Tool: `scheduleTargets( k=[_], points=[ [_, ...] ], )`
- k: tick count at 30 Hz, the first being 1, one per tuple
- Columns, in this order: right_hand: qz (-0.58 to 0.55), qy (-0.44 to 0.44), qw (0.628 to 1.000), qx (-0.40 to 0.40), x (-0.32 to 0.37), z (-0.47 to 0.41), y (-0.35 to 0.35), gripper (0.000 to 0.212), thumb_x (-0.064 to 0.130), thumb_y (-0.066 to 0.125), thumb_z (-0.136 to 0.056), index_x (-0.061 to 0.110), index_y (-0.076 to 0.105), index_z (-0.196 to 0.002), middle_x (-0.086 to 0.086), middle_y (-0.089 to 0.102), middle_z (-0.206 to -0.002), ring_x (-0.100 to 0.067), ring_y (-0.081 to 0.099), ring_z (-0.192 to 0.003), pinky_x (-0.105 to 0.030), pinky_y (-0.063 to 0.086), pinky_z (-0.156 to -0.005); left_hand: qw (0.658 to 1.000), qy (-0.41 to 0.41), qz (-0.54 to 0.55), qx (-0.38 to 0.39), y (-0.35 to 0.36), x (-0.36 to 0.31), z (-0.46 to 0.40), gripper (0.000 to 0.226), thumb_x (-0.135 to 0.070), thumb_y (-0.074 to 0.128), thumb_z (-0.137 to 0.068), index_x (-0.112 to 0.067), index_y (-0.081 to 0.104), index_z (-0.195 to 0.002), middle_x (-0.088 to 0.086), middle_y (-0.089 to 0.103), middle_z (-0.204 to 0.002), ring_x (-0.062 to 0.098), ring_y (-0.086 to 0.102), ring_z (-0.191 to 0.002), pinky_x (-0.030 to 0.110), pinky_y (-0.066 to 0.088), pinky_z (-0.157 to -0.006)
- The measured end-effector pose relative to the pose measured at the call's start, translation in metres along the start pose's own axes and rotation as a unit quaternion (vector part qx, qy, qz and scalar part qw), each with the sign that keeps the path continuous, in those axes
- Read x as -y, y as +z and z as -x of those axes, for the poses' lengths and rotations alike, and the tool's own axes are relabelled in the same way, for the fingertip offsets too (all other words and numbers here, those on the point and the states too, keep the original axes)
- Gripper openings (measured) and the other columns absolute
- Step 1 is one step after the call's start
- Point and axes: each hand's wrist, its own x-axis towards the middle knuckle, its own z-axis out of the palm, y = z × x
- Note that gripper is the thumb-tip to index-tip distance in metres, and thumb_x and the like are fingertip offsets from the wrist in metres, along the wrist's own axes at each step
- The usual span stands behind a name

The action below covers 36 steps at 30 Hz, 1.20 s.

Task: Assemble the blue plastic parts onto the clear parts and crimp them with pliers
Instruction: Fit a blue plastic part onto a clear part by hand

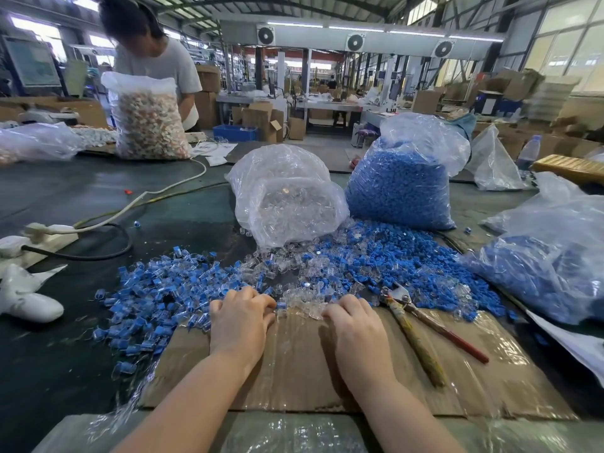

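Observation:
A heap of assembled blue-and-clear pieces (pixel 157 295) lies left of centre on the dark table. Loose clear parts (pixel 294 276) spread in the middle, and loose blue parts (pixel 418 266) spill to the right. My left hand (pixel 240 318) rests palm down at the cardboard's far edge, its fingertips pinching a small blue-and-clear piece (pixel 281 305). My right hand (pixel 354 328) lies palm down beside it, fingers curled into the clear parts; what they hold is hidden. Pliers (pixel 421 325) with red and taped handles lie on the cardboard, just right of my right hand.
A taped cardboard sheet (pixel 294 364) covers the near table. Behind the piles stand a bag of clear parts (pixel 287 197) and a bag of blue parts (pixel 402 188); another blue-filled bag (pixel 549 273) lies right. A power strip (pixel 42 237) with cables sits left. A person (pixel 153 60) works at far left.

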Motion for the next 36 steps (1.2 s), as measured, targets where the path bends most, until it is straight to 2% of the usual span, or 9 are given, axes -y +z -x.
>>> scheduleTargets(
  k=[3, 7, 10, 13, 16, 20, 29, 32, 36],
  points=[
    [-0.067, 0.064, 0.996, -0.014, -0.005, 0.002, 0.001, 0.009, 0.004, 0.067, -0.079, 0.012, 0.065, -0.083, -0.001, 0.063, -0.080, -0.022, 0.057, -0.074, -0.031, 0.048, -0.065, 0.997, 0.020, 0.073, -0.020, -0.002, -0.008, 0.002, 0.024, -0.033, 0.051, -0.093, -0.030, 0.059, -0.115, -0.010, 0.058, -0.107, 0.007, 0.050, -0.096, 0.022, 0.037, -0.088],
    [-0.125, 0.132, 0.983, -0.020, -0.011, 0.003, 0.005, 0.010, 0.014, 0.054, -0.093, 0.012, 0.064, -0.092, -0.001, 0.066, -0.087, -0.021, 0.057, -0.082, -0.030, 0.040, -0.070, 0.972, 0.021, 0.232, 0.006, 0.001, -0.038, 0.003, 0.023, -0.018, 0.056, -0.090, -0.019, 0.062, -0.112, -0.007, 0.063, -0.104, 0.001, 0.056, -0.084, 0.005, 0.041, -0.065],
    [-0.161, 0.174, 0.971, -0.027, -0.014, 0.004, 0.004, 0.012, 0.016, 0.052, -0.094, 0.012, 0.064, -0.096, -0.001, 0.067, -0.088, -0.021, 0.059, -0.084, -0.031, 0.042, -0.073, 0.953, 0.002, 0.302, 0.012, 0.009, -0.058, 0.010, 0.023, -0.014, 0.059, -0.089, -0.019, 0.064, -0.111, -0.010, 0.062, -0.101, -0.001, 0.055, -0.085, 0.004, 0.043, -0.071],
    [-0.197, 0.215, 0.956, -0.041, -0.017, 0.005, 0.001, 0.012, 0.018, 0.053, -0.094, 0.014, 0.064, -0.096, 0.000, 0.068, -0.088, -0.020, 0.060, -0.086, -0.034, 0.045, -0.077, 0.934, -0.011, 0.357, 0.022, 0.018, -0.068, 0.015, 0.021, -0.012, 0.061, -0.088, -0.017, 0.067, -0.108, -0.005, 0.065, -0.101, 0.003, 0.061, -0.087, 0.014, 0.049, -0.081],
    [-0.216, 0.224, 0.949, -0.048, -0.018, 0.006, 0.000, 0.011, 0.018, 0.054, -0.093, 0.014, 0.064, -0.096, 0.000, 0.067, -0.089, -0.019, 0.060, -0.086, -0.035, 0.046, -0.079, 0.922, -0.023, 0.387, 0.022, 0.020, -0.067, 0.016, 0.015, -0.011, 0.062, -0.087, -0.019, 0.069, -0.097, -0.006, 0.065, -0.095, 0.003, 0.062, -0.083, 0.010, 0.048, -0.075],
    [-0.225, 0.222, 0.948, -0.046, -0.017, 0.005, 0.000, 0.009, 0.018, 0.055, -0.093, 0.015, 0.064, -0.094, 0.002, 0.066, -0.087, -0.017, 0.059, -0.086, -0.034, 0.047, -0.079, 0.910, -0.042, 0.413, 0.010, 0.020, -0.060, 0.016, 0.025, -0.005, 0.063, -0.086, -0.030, 0.065, -0.086, -0.013, 0.064, -0.089, -0.005, 0.060, -0.080, 0.002, 0.042, -0.069],
    [-0.235, 0.204, 0.950, -0.036, -0.017, 0.006, 0.002, 0.006, 0.017, 0.059, -0.090, 0.016, 0.065, -0.090, 0.002, 0.068, -0.084, -0.020, 0.060, -0.083, -0.036, 0.047, -0.078, 0.897, -0.047, 0.440, 0.008, 0.022, -0.060, 0.017, 0.019, -0.011, 0.066, -0.085, -0.030, 0.068, -0.088, -0.011, 0.067, -0.087, -0.001, 0.062, -0.077, 0.009, 0.048, -0.071],
    [-0.234, 0.199, 0.951, -0.035, -0.019, 0.006, 0.002, 0.005, 0.016, 0.060, -0.090, 0.017, 0.065, -0.088, 0.002, 0.068, -0.082, -0.019, 0.060, -0.081, -0.034, 0.045, -0.076, 0.896, -0.050, 0.442, 0.018, 0.023, -0.059, 0.016, 0.023, -0.005, 0.064, -0.085, -0.021, 0.068, -0.100, -0.013, 0.066, -0.087, -0.005, 0.061, -0.079, 0.007, 0.046, -0.073],
    [-0.238, 0.199, 0.950, -0.031, -0.020, 0.006, 0.003, 0.007, 0.014, 0.059, -0.089, 0.019, 0.064, -0.087, 0.008, 0.063, -0.077, -0.016, 0.058, -0.079, -0.026, 0.041, -0.071, 0.910, -0.034, 0.412, 0.023, 0.022, -0.060, 0.017, 0.016, -0.009, 0.067, -0.083, -0.020, 0.072, -0.093, -0.014, 0.067, -0.085, -0.007, 0.060, -0.080, 0.001, 0.042, -0.073]
  ],
)
